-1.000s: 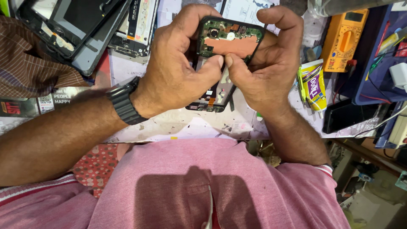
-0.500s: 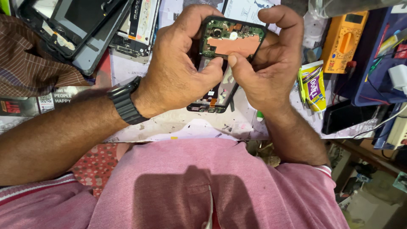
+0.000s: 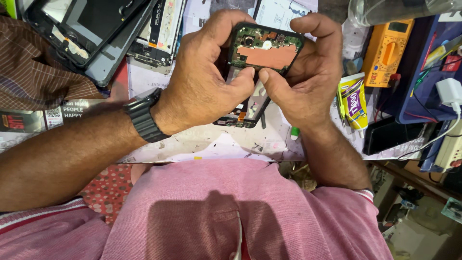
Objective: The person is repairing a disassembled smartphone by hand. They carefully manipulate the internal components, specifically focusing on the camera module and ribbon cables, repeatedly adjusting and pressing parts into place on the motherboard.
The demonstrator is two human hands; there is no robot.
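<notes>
Both my hands hold an opened phone (image 3: 263, 54) with its back cover off, so the green circuit board and a copper-coloured plate show. My left hand (image 3: 207, 82) grips its left side, with the index finger curled over the top edge and the thumb pressed on the inside. My right hand (image 3: 308, 72) grips the right side, its thumb tip touching the left thumb at the phone's middle. The phone's lower end sticks out below my thumbs. A dark watch (image 3: 142, 115) is on my left wrist.
Dismantled phone frames and screens (image 3: 91, 33) lie at the upper left on a littered white work surface (image 3: 216, 144). A yellow multimeter (image 3: 387, 50), a yellow glue tube (image 3: 353, 101), a white charger with cable (image 3: 450, 91) and a dark tray sit to the right.
Both hands have shifted the phone slightly up and to the right. My thumbs stay pressed together on its middle.
</notes>
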